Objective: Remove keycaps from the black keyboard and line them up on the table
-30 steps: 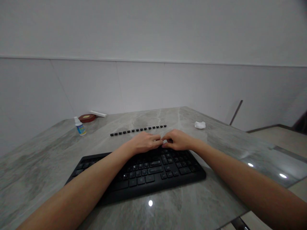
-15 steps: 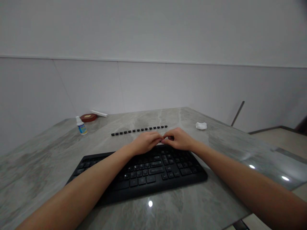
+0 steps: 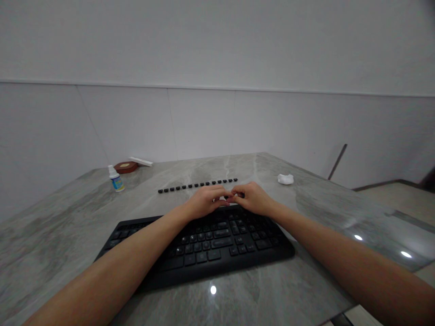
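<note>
My left hand (image 3: pixel 208 200) and my right hand (image 3: pixel 253 196) meet fingertip to fingertip over the far edge of a black keyboard (image 3: pixel 217 267). Between their fingertips is a small dark piece, apparently a keycap (image 3: pixel 226 197), mostly hidden by the fingers. Both hands are closed in a pinch around it. Several spots in the keyboard's letter area show bare round key posts instead of flat caps. Beyond my hands, a straight row of small black keycaps (image 3: pixel 190 186) lies on the table. My left forearm covers part of the keyboard's left side.
The grey marbled table (image 3: pixel 251 294) reaches back to a pale wall. At the back left stand a small spray bottle (image 3: pixel 117 182), a reddish-brown box (image 3: pixel 126 168) and a flat white strip (image 3: pixel 141 161). A crumpled white tissue (image 3: pixel 285 179) lies at the right.
The fingertips of my left hand have parted from its thumb a little, and the dark piece between my hands shows more. The keyboard and keycap row stay in place.
</note>
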A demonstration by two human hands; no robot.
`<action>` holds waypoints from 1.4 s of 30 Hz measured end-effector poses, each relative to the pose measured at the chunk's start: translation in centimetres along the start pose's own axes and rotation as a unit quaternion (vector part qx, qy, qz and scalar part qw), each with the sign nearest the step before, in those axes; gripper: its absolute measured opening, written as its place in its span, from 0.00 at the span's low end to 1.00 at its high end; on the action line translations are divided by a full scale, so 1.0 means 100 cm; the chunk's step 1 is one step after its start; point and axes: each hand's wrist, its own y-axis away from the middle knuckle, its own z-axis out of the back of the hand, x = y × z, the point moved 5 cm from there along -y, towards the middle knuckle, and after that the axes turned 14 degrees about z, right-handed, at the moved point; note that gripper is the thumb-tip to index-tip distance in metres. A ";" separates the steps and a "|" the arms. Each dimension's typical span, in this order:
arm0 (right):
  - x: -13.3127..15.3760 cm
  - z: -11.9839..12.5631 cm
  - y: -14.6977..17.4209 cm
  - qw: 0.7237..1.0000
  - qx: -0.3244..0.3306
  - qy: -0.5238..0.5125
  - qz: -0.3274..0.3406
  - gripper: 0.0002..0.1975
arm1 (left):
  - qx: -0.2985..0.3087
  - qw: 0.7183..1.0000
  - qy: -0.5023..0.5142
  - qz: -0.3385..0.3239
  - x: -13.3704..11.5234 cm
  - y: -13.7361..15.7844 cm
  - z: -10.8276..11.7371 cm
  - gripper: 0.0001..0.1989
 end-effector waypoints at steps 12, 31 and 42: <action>-0.003 0.007 0.001 0.999 -0.042 0.018 -0.001 0.15 | -0.040 0.969 0.212 0.119 0.014 -0.004 0.002 0.14; 0.008 -0.005 -0.002 0.987 -0.119 0.074 0.076 0.10 | -0.027 0.865 0.400 0.302 0.034 -0.006 -0.009 0.17; 0.010 0.001 0.002 0.983 -0.140 0.055 0.102 0.11 | -0.031 0.863 0.410 0.295 0.034 -0.005 -0.006 0.15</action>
